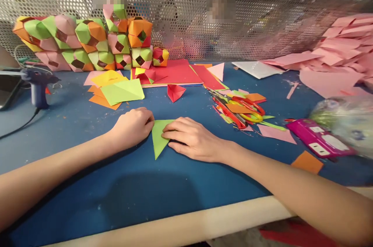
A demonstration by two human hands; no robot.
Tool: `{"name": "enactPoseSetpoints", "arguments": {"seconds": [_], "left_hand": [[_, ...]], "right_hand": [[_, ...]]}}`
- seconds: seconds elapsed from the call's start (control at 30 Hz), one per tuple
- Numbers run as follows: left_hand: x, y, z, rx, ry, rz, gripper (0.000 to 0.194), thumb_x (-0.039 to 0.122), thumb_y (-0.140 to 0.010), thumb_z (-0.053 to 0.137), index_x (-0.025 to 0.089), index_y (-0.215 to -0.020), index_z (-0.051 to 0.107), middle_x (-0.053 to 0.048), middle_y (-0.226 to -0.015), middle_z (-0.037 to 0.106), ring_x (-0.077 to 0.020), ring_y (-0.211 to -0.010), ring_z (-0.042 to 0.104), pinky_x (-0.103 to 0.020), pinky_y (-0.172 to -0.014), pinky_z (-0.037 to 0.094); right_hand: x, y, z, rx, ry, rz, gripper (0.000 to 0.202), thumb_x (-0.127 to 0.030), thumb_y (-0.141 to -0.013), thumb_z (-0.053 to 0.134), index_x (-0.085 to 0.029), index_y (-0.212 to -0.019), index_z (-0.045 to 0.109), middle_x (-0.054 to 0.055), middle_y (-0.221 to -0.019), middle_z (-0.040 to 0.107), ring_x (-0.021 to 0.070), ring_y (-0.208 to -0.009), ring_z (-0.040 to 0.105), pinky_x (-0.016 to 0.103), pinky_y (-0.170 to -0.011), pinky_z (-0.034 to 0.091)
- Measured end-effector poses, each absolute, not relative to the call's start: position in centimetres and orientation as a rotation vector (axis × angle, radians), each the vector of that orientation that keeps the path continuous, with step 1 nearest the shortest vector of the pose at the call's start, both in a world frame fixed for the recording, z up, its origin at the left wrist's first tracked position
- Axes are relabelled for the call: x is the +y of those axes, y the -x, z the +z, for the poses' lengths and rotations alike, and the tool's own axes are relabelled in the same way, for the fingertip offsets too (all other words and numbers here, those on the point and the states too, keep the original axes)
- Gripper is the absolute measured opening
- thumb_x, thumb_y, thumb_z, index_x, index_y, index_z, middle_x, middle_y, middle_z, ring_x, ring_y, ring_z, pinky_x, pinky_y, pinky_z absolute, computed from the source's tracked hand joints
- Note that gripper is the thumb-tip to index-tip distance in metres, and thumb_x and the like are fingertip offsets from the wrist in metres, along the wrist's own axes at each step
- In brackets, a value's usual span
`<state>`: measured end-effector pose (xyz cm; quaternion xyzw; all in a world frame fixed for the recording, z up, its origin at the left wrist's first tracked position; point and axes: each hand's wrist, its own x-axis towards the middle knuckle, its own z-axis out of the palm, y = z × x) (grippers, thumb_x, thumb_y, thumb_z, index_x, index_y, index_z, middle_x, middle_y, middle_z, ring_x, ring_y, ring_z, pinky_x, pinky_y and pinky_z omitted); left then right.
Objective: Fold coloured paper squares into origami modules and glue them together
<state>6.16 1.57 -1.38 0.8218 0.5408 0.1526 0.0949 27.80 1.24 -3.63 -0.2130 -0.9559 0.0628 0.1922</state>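
Note:
A light green sheet of paper (159,138), folded to a triangle with one point toward me, lies on the blue table. My left hand (134,124) is closed at its upper left corner, with thumb and curled fingers gripping the edge. From the other side, my right hand (194,138) rests over the right part of the sheet, its fingers stretched out and lying flat on the paper. The right corner is hidden under those fingers. Just beyond the hands sits a small folded red paper piece (176,92).
Folded paper balls (90,35) are stacked at back left, near a blue glue gun (37,85). Green and orange sheets (124,91) lie before them. Scissors (247,109) rest on scraps at right, near a magenta pack (319,138) and piled pink paper (344,44). Behind is perforated metal (180,13).

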Motion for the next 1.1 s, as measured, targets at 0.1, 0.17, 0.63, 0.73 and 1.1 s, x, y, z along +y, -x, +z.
{"name": "enactPoseSetpoints", "arguments": {"seconds": [0.1,0.17,0.63,0.73,1.1], "left_hand": [[1.6,-5.9,-1.6,1.633,-2.508,0.488,0.024,0.023,-0.084,0.04,0.018,-0.08,0.063,-0.007,-0.084,0.062,-0.0217,-0.075,0.058,-0.03,-0.065,0.041],[1.1,-6.0,-1.4,1.548,-2.56,0.576,0.024,0.021,-0.086,0.039,0.016,-0.083,0.062,-0.008,-0.085,0.06,-0.0208,-0.078,0.057,-0.03,-0.068,0.042],[-3.4,-8.0,-2.1,0.915,-3.022,0.361,0.03,0.007,-0.089,0.032,0.012,-0.083,0.061,-0.009,-0.085,0.06,-0.0162,-0.071,0.051,-0.029,-0.067,0.044],[-3.5,-7.8,-2.0,0.906,-3.048,0.308,0.029,0.007,-0.089,0.032,0.013,-0.084,0.061,-0.007,-0.082,0.061,-0.0155,-0.069,0.053,-0.027,-0.064,0.045],[-4.1,-6.7,-1.1,0.557,-3.14,0.364,0.028,0.009,-0.088,0.039,0.016,-0.104,0.06,-0.014,-0.093,0.067,-0.0213,-0.09,0.062,-0.033,-0.075,0.054]], "right_hand": [[1.3,-27.8,-3.7,-2.692,0.598,0.169,0.027,-0.028,-0.09,0.046,-0.015,-0.109,0.062,0.009,-0.109,0.062,0.021,-0.099,0.054,0.038,-0.085,0.043],[1.3,-27.8,-3.8,-2.69,0.595,0.158,0.027,-0.029,-0.09,0.046,-0.015,-0.108,0.062,0.009,-0.109,0.062,0.021,-0.099,0.054,0.038,-0.085,0.043],[1.3,-28.6,-3.9,-2.66,0.498,0.109,0.031,-0.011,-0.082,0.043,-0.013,-0.107,0.059,0.01,-0.111,0.065,0.0209,-0.103,0.058,0.038,-0.088,0.049],[1.4,-29.0,-4.0,-2.696,0.433,0.035,0.033,-0.012,-0.084,0.042,-0.013,-0.111,0.06,0.01,-0.118,0.062,0.021,-0.11,0.056,0.039,-0.093,0.048],[2.8,-31.1,-3.1,-2.751,0.629,0.06,0.043,-0.004,-0.08,0.041,-0.013,-0.117,0.059,0.005,-0.12,0.061,0.0184,-0.119,0.052,0.037,-0.104,0.043]]}}
